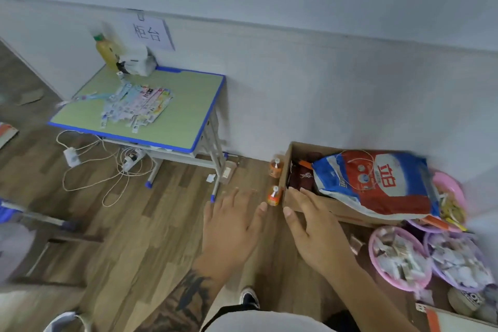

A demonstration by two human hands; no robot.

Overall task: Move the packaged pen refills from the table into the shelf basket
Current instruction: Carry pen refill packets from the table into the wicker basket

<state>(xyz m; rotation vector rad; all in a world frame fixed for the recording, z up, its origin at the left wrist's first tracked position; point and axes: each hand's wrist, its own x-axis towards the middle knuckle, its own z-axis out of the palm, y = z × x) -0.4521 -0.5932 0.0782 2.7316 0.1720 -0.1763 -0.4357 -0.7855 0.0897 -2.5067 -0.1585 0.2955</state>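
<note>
Both hands out front, lower centre of frame, palms down, fingers spread, holding nothing. Left hand (231, 224) over wood floor, right hand (310, 226) hovering by corner of cardboard box (292, 167). Pen refill packs (137, 106) piled on green table (172, 121), upper left, long axes mostly running lower-left to upper-right, kinda fanned. Pretty blurry tbh.

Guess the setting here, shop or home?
Probably a makeshift shop or stockroom: a wall sign reading "counter" over a small desk of packaged pen refills, and pink baskets of small goods on the floor.
</note>
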